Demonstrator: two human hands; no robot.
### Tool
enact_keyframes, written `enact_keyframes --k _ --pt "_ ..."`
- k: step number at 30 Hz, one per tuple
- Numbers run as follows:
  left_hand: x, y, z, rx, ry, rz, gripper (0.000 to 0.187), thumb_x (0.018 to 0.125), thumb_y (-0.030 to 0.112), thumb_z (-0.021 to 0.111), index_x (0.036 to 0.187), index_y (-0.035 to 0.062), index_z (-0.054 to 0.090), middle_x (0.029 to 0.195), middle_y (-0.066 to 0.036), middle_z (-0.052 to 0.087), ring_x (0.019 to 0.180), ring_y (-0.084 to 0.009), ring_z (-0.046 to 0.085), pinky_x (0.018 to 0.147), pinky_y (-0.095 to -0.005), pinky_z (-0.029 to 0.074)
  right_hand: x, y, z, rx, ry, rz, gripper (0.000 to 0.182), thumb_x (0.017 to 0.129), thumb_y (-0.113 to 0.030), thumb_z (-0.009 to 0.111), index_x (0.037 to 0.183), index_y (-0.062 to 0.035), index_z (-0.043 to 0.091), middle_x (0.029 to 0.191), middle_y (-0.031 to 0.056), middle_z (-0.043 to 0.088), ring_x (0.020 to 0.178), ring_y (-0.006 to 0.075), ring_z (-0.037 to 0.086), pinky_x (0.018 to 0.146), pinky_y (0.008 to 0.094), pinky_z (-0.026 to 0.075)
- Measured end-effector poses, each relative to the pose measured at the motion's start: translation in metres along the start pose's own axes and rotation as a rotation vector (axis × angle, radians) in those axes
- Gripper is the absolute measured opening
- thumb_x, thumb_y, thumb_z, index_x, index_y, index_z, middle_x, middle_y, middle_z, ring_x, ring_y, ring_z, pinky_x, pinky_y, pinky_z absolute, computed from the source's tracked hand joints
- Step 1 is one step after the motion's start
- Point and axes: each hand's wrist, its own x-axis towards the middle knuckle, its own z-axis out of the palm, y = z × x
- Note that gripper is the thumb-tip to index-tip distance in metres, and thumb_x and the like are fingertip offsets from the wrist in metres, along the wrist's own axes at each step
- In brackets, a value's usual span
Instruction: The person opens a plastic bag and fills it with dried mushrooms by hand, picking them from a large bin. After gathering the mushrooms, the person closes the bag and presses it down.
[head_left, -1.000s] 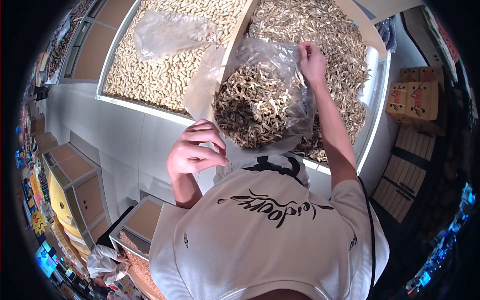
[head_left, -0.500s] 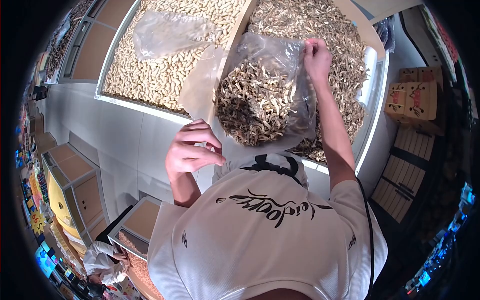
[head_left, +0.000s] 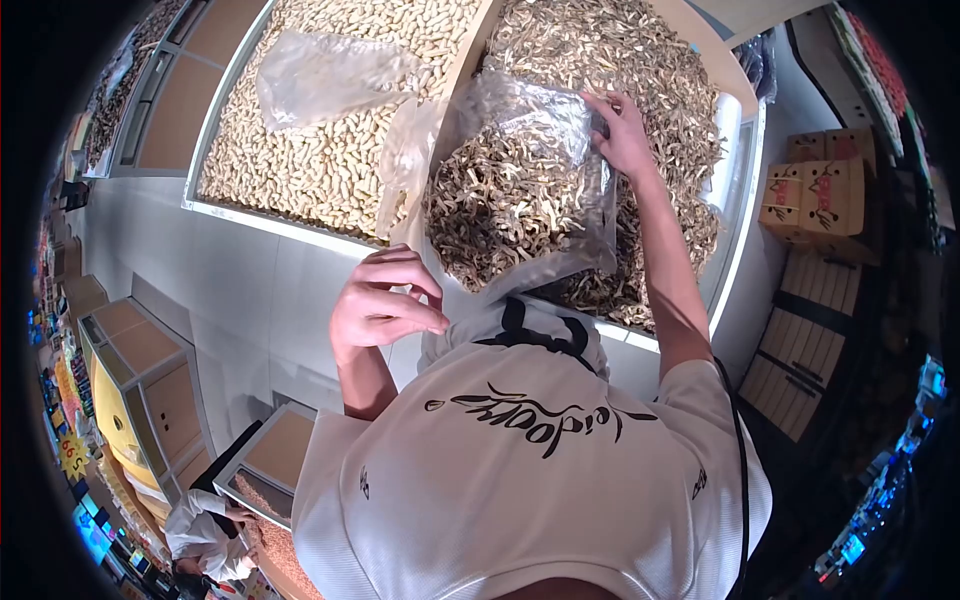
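A clear plastic bag [head_left: 545, 110], partly filled with dried mushroom-like strips [head_left: 505, 200], lies on a heap of the same brown strips [head_left: 600, 50]. My right hand [head_left: 625, 135] holds the bag's upper right edge, with its thumb and forefinger at the film. Nearer my body, my left hand [head_left: 388, 300] hovers by the bin's front edge, left of the bag. Its fingers are loosely curled with a gap to the thumb, and nothing shows in them. The lower end of the bag hangs over the bin's front rim.
Left of a wooden divider [head_left: 467, 65], peanuts in shells [head_left: 300, 170] fill a bin, with another empty plastic bag [head_left: 325, 80] on top. Cardboard boxes [head_left: 815, 200] are stacked at right. Another person [head_left: 210, 535] is by a counter at lower left.
My right hand has moved slightly down and left with the bag's edge. The bag's upper part has folded flatter over the strips. My left hand has barely moved.
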Motion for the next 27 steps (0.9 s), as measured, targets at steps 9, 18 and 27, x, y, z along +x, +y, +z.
enact_keyframes --k 9,18,27 --pt "0.002 0.000 -0.001 0.016 -0.009 -0.003 0.011 0.072 0.014 0.082 0.083 0.0122 0.081 0.082 -0.004 0.069 0.067 -0.0161 0.058 0.062 -0.0325 0.038 0.021 0.020 0.022 -0.006 0.210 -0.018 0.023 0.084 -0.027 0.080 0.103 -0.0148 0.078 0.137 0.0219 0.054 0.126 0.0378 0.054 0.105 0.0432 0.046" --pt "0.005 -0.004 0.001 0.008 -0.017 0.010 0.011 0.071 0.014 0.083 0.082 0.0124 0.081 0.080 -0.002 0.069 0.066 -0.0155 0.057 0.061 -0.0321 0.038 0.004 -0.050 -0.005 -0.302 -0.279 0.464 0.046 0.085 -0.050 0.070 0.097 -0.0061 0.076 0.092 0.0206 0.074 0.089 0.0358 0.073 0.082 0.0470 0.057" --pt "0.005 -0.003 -0.001 0.003 -0.033 0.005 0.012 0.072 0.015 0.083 0.083 0.0126 0.081 0.081 -0.003 0.069 0.067 -0.0157 0.058 0.062 -0.0321 0.038 0.020 -0.014 0.006 0.775 0.113 0.546 0.026 0.092 -0.018 0.066 0.103 0.0054 0.069 0.091 0.0149 0.075 0.073 0.0190 0.072 0.065 0.0287 0.055"
